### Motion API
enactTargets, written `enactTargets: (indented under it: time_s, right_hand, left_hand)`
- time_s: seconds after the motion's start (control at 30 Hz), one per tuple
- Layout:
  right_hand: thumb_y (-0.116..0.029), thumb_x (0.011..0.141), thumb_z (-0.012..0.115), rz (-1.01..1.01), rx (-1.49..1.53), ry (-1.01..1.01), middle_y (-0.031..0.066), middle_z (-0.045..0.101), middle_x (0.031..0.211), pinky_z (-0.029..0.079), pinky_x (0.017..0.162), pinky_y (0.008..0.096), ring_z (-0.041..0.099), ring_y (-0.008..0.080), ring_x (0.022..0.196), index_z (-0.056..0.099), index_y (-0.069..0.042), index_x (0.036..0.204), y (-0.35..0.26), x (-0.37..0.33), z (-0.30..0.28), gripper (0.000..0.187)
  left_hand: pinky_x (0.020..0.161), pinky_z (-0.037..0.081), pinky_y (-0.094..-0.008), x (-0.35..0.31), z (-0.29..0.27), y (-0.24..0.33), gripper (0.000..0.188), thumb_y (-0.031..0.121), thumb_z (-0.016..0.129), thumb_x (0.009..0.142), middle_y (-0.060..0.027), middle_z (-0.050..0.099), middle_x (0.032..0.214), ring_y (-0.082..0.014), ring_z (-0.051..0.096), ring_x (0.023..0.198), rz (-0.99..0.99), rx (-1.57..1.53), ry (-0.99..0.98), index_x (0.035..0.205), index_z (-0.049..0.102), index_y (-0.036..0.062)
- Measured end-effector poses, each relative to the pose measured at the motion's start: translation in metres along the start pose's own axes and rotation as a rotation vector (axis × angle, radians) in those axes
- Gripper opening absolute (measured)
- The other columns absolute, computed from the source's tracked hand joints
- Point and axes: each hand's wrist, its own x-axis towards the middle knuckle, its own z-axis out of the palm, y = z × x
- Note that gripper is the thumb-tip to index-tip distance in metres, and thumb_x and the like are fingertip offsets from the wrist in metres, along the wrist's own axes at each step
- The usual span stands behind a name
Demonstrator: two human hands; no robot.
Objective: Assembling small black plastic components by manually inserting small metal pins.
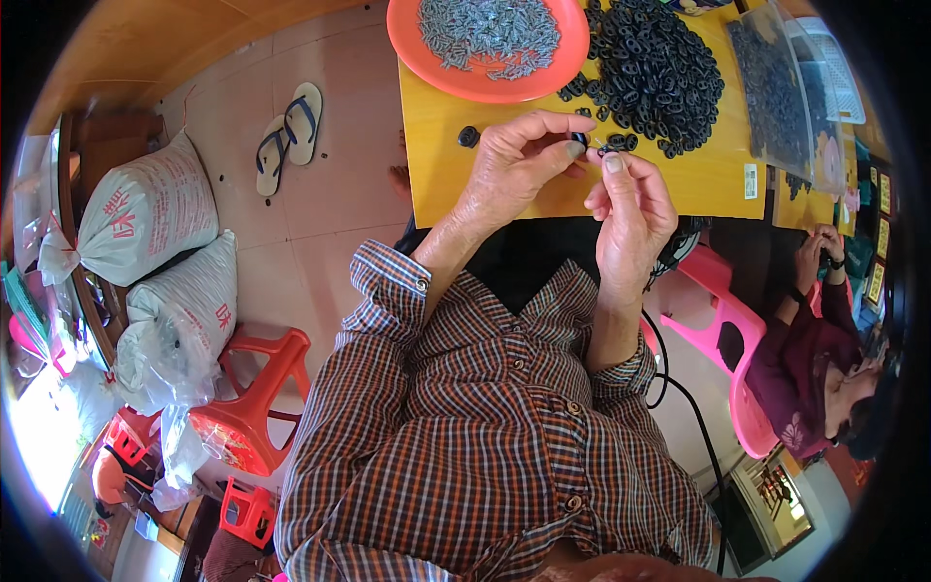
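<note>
My left hand is closed in a pinch over the table's near edge, thumb and forefinger on a small black plastic part. Close beside it, my right hand pinches another small dark piece; its exact kind is too small to make out. The fingertips of both hands almost meet. Just beyond them lies a heap of black oval plastic parts with holes in them. A single black part rests on the table left of my left hand.
An orange-red plate of small silvery screws stands on the yellow table. Clear bins of black parts stand at the right. Left are white sacks, a red stool and sandals. Another person sits at right.
</note>
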Motion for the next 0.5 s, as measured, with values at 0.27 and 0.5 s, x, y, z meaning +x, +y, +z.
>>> enactTargets:
  time_s: [0.27, 0.5]
  right_hand:
    - [-0.011, 0.09, 0.063, 0.008, 0.006, -0.007, 0.0075, 0.068, 0.087, 0.035, 0.047, 0.0167, 0.051, 0.0047, 0.054, 0.063, 0.001, 0.094, 0.0, -0.001, -0.002, 0.012]
    - [-0.011, 0.089, 0.064, 0.031, -0.013, -0.007, 0.0018, 0.062, 0.076, 0.033, 0.047, 0.0173, 0.048, 0.0044, 0.053, 0.063, 0.001, 0.091, 0.004, 0.001, -0.01, 0.012]
  left_hand:
    - [0.074, 0.056, -0.0252, -0.001, -0.001, -0.002, 0.025, -0.002, 0.058, 0.09, -0.0067, 0.065, 0.093, -0.0133, 0.066, 0.082, 0.002, -0.099, 0.053, 0.115, 0.061, -0.0007]
    - [0.076, 0.054, -0.024, -0.002, -0.003, -0.005, 0.03, -0.005, 0.062, 0.086, -0.0043, 0.061, 0.091, -0.0132, 0.066, 0.081, -0.014, -0.199, -0.003, 0.116, 0.061, -0.0016]
